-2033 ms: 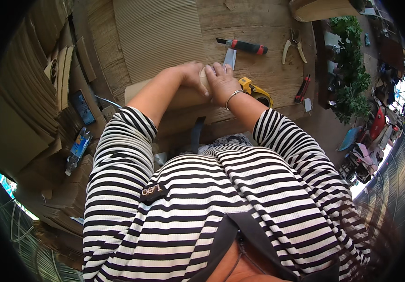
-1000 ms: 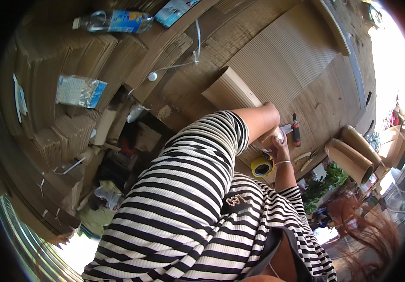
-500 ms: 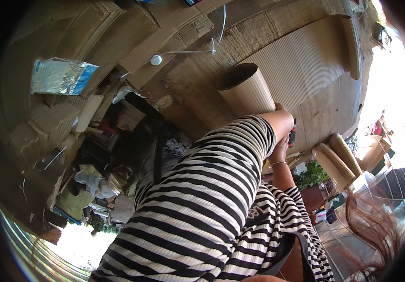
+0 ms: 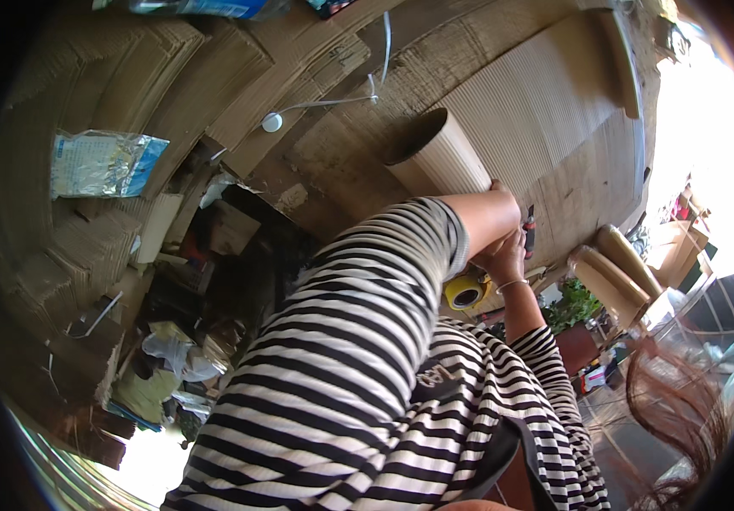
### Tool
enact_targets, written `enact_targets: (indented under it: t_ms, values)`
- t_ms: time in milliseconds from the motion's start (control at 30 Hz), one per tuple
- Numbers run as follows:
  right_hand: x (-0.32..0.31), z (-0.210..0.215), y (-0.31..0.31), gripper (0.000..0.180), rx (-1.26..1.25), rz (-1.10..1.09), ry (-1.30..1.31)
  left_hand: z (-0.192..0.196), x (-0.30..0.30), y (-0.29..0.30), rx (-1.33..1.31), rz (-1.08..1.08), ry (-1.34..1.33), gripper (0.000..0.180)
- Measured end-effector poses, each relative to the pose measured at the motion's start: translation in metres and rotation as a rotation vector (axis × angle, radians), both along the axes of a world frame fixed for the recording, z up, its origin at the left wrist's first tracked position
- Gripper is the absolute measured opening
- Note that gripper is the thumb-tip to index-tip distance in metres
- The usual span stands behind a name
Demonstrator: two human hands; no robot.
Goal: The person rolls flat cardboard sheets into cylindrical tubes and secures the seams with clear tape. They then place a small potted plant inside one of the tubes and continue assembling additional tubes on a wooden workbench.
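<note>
Two hands (image 4: 507,257), grip impossible to tell, sit beside one cardboard roll (image 4: 456,160), one knife (image 4: 529,232).

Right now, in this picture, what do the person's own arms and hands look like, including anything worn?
A black-and-white striped, ribbed-fabric left sleeve and matching right sleeve both end short of the wrists. A thin, pale, shiny bangle circles the wrist of the right hand. No glove shows there or on the left hand.

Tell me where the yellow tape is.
In the head view, the yellow tape roll sits right of centre, between the left striped sleeve and the right hand.
</note>
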State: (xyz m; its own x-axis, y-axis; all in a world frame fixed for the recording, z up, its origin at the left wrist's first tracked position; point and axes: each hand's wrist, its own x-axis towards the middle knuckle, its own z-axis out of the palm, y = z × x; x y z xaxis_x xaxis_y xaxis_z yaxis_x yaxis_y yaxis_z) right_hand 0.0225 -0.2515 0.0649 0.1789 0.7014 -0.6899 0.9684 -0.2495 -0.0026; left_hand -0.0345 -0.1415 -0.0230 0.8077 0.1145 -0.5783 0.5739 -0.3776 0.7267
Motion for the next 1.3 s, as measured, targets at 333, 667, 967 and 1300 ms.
enact_targets:
  t_ms: [333,667,967,1300]
  values:
    - [-0.014,0.042,0.06,0.126,-0.245,-0.054,0.085,0.052,-0.06,-0.042,0.667,0.175,-0.083,0.044]
    - [-0.004,0.013,-0.023,0.114,0.221,0.058,-0.067,0.064,-0.068,-0.042,0.679,0.01,-0.01,0.094]
    - [-0.003,0.015,-0.01,0.109,0.171,0.054,-0.061,0.072,-0.06,-0.026,0.559,-0.008,0.031,0.105]
    - [0.041,-0.018,0.008,0.141,0.149,0.08,0.024,0.018,-0.008,0.003,0.284,0.062,0.003,0.071]
